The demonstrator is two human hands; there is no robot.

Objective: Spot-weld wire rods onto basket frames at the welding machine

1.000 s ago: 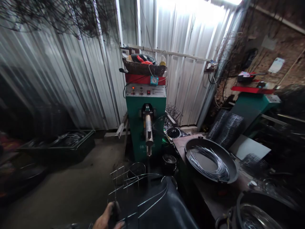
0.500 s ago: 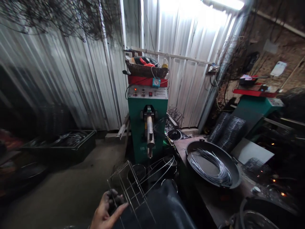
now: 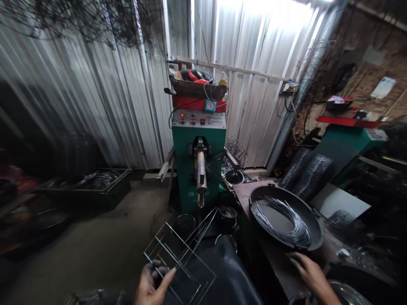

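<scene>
Corrugated metal wall (image 3: 251,110) behind green boxy metal machine (image 3: 184,165), centre; silver wire rack (image 3: 183,256), lower centre, pinched by left hand (image 3: 154,284); right hand (image 3: 308,272), lower right, half-curled, hold unclear.

two hands (image 3: 153,283) (image 3: 308,271), probably one wire rack (image 3: 193,252)

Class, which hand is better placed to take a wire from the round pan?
Right hand, probably: it is close to the pan and wires, while the left hand holds a wire frame.
</scene>
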